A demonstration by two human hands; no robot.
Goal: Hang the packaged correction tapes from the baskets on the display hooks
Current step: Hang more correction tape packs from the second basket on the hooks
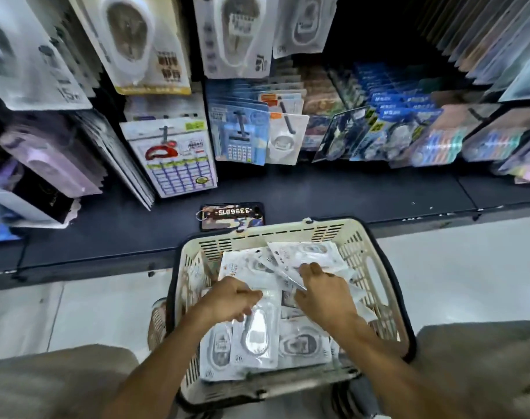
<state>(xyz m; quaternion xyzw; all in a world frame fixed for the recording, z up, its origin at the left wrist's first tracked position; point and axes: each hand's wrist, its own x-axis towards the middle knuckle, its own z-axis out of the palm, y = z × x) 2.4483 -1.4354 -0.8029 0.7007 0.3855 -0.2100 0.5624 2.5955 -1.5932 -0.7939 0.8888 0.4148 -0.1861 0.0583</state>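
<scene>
Cream basket (375,269) on the floor at 6 o'clock, heaped with packaged correction tapes (254,337). Both hands down inside it, on top of the heap. Left hand (230,299) with fingers curled over the upper edge of one pack, apparently pinching it; long axis of that pack running roughly 12 to 6 o'clock, hang end seemingly toward 12. Right hand (324,293) just beside, at 3 o'clock of the left, fingers bent round the edge of a tilted pack (306,252) lying crosswise toward 1 o'clock. Display hooks (165,133) well apart from the hands, up at 11 to 12 o'clock, already carrying hung stock. Judged: lift up and away toward 12 o'clock, left hand nearer the left-side hooks.
</scene>
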